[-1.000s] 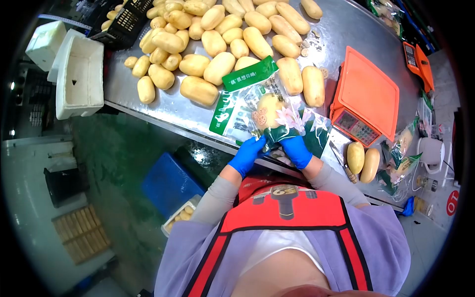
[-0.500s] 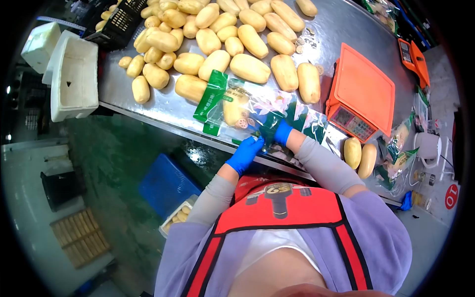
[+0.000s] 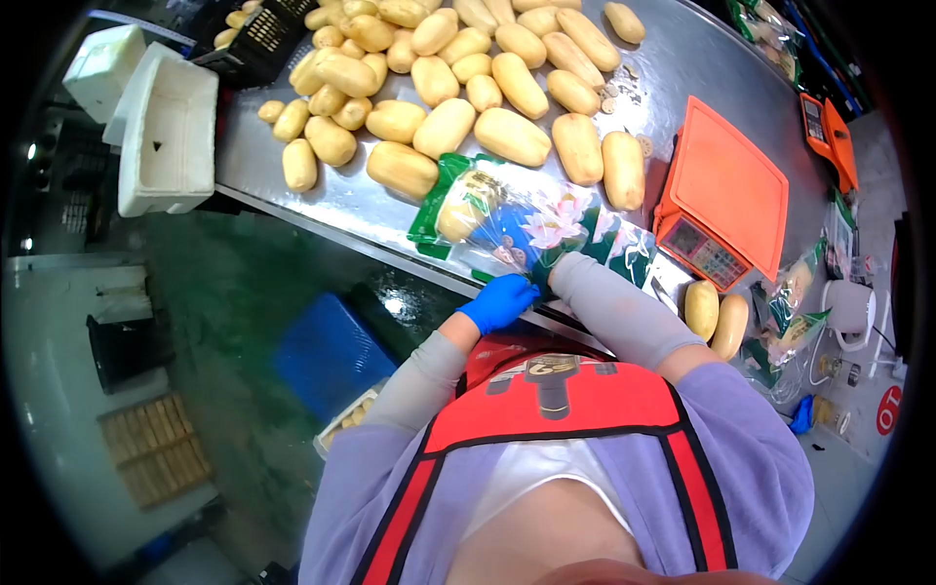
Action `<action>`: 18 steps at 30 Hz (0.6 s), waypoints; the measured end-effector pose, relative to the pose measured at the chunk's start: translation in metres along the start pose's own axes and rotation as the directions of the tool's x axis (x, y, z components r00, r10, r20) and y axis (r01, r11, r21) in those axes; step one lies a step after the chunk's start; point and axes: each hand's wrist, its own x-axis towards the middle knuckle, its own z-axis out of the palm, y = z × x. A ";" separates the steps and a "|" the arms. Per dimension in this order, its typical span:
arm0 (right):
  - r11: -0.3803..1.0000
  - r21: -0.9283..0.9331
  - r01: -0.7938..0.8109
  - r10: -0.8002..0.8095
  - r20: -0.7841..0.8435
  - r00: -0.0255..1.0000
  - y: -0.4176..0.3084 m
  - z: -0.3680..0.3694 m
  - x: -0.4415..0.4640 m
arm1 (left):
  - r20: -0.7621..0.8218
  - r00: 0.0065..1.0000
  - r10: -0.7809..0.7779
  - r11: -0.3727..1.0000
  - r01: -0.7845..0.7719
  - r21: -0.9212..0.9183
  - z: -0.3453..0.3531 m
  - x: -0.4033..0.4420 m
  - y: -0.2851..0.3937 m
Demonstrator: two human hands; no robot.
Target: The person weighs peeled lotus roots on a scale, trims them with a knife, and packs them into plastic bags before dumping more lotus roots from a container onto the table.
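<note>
A clear plastic bag (image 3: pixel 556 222) with green edges and pink flower prints lies at the table's front edge. My right hand (image 3: pixel 509 234), in a blue glove, is inside the bag, seen through the film, with its fingers by a pale lotus root piece (image 3: pixel 456 216); whether they grip it is unclear. My left hand (image 3: pixel 502 302), also gloved in blue, is closed on the bag's near end. Beyond the bag lie several lotus roots (image 3: pixel 512 136) on the metal table (image 3: pixel 361 219).
An orange scale (image 3: pixel 726 190) stands right of the bag, with two lotus roots (image 3: pixel 702 310) and more packed bags (image 3: pixel 795 292) near it. At the left are a white foam box (image 3: pixel 168 136) and a black crate (image 3: pixel 258 44). A blue crate (image 3: pixel 331 356) sits on the floor.
My right hand has gone from the bag's near end deep into the bag. The lotus root piece inside has shifted left, toward the bag's far end. My left hand has stayed at the near end.
</note>
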 end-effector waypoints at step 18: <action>0.915 0.358 -0.185 0.255 -0.160 0.953 0.023 -0.017 -0.008 | -0.321 0.945 0.065 0.909 -0.188 -0.371 -0.199 0.019 -0.027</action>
